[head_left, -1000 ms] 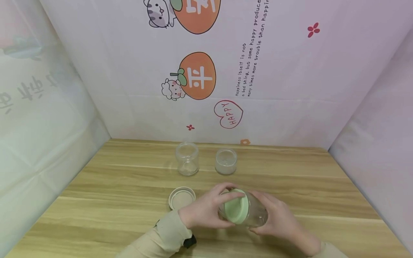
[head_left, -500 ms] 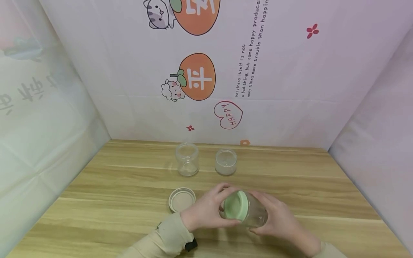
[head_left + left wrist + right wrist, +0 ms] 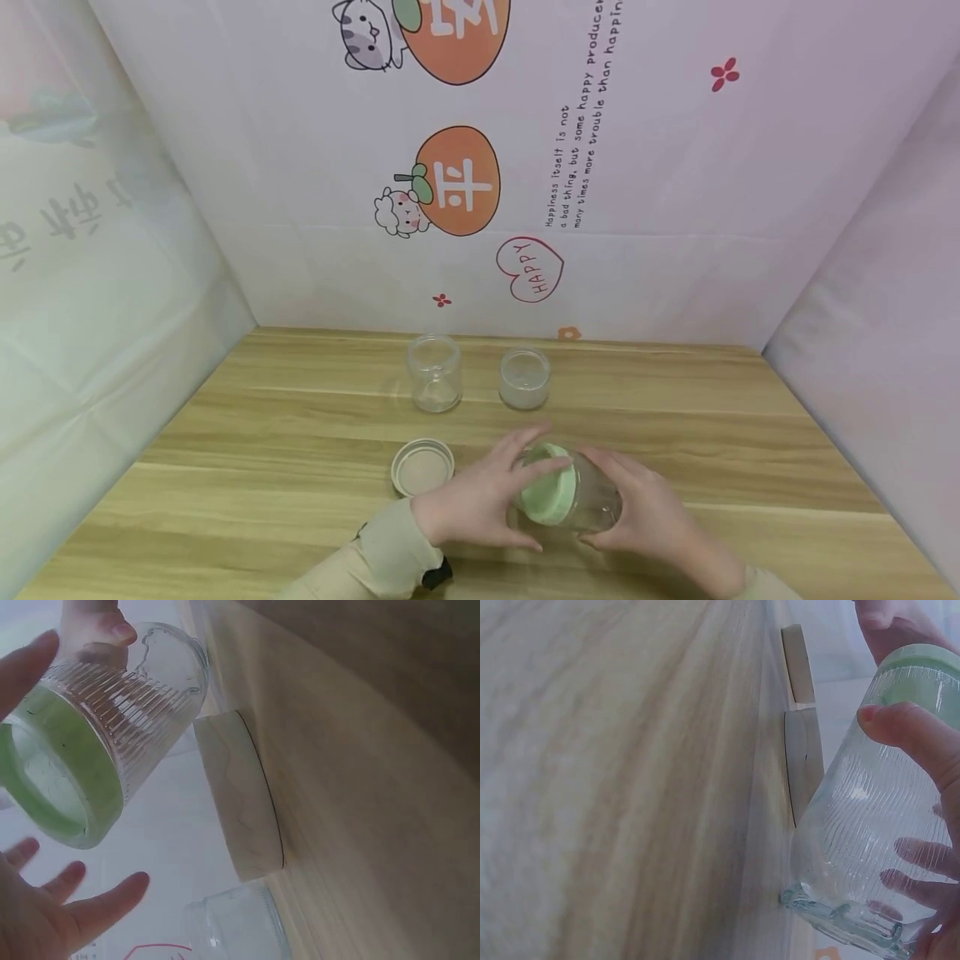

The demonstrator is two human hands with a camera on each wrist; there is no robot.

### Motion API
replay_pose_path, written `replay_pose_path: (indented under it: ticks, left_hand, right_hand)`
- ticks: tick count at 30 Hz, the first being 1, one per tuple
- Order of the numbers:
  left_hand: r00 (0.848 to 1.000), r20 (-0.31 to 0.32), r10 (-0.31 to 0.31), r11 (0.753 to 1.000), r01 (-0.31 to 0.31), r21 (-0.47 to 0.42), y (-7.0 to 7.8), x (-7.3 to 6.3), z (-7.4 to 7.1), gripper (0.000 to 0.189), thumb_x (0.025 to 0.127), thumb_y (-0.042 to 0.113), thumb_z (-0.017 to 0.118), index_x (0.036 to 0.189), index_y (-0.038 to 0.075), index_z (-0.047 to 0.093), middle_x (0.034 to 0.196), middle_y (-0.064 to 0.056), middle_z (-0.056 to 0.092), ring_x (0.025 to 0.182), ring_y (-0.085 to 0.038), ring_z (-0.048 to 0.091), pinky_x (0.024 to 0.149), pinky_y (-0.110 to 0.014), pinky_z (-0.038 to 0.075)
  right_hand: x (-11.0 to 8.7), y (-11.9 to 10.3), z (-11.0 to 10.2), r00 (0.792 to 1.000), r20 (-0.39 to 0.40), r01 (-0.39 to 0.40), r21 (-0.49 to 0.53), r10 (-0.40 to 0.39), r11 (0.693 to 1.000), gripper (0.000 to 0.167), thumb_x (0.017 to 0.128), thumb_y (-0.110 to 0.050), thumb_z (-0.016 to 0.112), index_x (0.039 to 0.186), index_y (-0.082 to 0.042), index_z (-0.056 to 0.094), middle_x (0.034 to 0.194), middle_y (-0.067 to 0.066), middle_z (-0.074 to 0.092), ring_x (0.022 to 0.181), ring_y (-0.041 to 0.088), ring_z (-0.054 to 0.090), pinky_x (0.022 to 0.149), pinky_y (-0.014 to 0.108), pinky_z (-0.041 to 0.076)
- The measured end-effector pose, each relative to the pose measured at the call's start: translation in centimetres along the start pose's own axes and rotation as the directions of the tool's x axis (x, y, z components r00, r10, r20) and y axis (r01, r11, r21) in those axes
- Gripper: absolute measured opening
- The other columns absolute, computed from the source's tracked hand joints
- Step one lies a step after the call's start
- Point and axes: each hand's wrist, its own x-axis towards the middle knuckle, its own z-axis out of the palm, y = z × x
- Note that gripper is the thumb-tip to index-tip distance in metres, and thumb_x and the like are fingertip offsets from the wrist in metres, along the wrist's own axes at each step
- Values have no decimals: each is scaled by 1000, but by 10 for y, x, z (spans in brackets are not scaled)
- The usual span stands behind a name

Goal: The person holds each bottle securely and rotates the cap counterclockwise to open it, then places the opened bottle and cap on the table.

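My right hand (image 3: 652,508) grips a ribbed clear glass jar (image 3: 855,817), its thumb on the near side and several fingers showing through the glass. Tilted on its side, the jar points its pale green lid (image 3: 82,772) toward my left hand (image 3: 480,492). That hand is spread around the lid. In the left wrist view its fingers (image 3: 105,907) are extended and stand apart from the green rim. Beside the left wrist lies a beige round lid (image 3: 422,468), inner side up. The right wrist view shows a second beige disc (image 3: 799,664) near it.
Toward the back of the wooden table (image 3: 270,433) stand a taller clear jar (image 3: 435,375) and a shorter clear jar (image 3: 525,379). A printed cloth (image 3: 637,275) rises behind them, with white cloth (image 3: 862,333) at the sides.
My left hand's fingers close around the green lid half a second ago, then spread away from it now. The right hand keeps its grip on the jar, nearly still.
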Motion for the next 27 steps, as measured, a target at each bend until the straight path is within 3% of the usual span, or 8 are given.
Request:
replay_pose_path:
  ticks: [5, 10, 13, 18, 23, 27]
  left_hand:
    - [991, -45, 124, 991, -122, 53, 0, 2, 0, 90, 66, 36, 86, 142, 24, 39, 154, -7, 19, 141, -25, 23, 103, -31, 42]
    - [953, -112, 280, 954, -263, 145, -2, 6, 0, 73, 68, 30, 84, 133, 21, 51, 146, -9, 35, 133, -25, 35, 109, -25, 35]
    - [938, -123, 324, 937, -301, 176, -2, 8, -2, 65, 70, 27, 83, 128, 20, 55, 143, -9, 40, 130, -25, 40, 111, -27, 32]
    - [952, -119, 282, 953, -264, 146, -1, 9, -3, 65, 67, 24, 84, 126, 21, 56, 139, -9, 41, 127, -24, 40, 106, -26, 38]
    - [972, -126, 199, 977, -186, 104, 1, 8, -4, 71, 63, 28, 85, 126, 21, 55, 134, -10, 44, 125, -23, 42, 98, -25, 45]
    - [985, -142, 95, 995, -89, 46, 3, 6, -3, 74, 64, 33, 85, 128, 20, 51, 131, -10, 45, 118, -19, 47, 93, -24, 48]
  right_hand:
    - [0, -2, -1, 1000, 2, 8, 6, -8, 1000, 101, 40, -36, 93, 128, -7, 52, 113, 8, 66, 93, 28, 65, 71, 42, 58]
    - [-1, -1, 0, 1000, 2, 12, 4, -12, 1000, 102, 38, -35, 94, 127, -7, 53, 112, 7, 65, 91, 24, 66, 68, 36, 58]
    - [-1, -1, 1, 1000, 1, 17, 2, -17, 1000, 103, 36, -34, 94, 126, -7, 53, 112, 7, 65, 91, 24, 66, 69, 36, 59]
    - [-1, 0, 2, 1000, -17, 21, -8, -21, 1000, 103, 34, -35, 94, 125, -7, 54, 111, 8, 66, 91, 25, 66, 69, 38, 58]
    - [-1, 0, 2, 1000, -15, 20, -11, -20, 1000, 104, 34, -34, 94, 127, -9, 54, 111, 7, 65, 92, 25, 65, 69, 38, 58]
    - [-1, -1, 1, 1000, -9, 11, -13, -11, 1000, 104, 34, -34, 93, 127, -12, 54, 112, 4, 65, 93, 23, 65, 70, 39, 58]
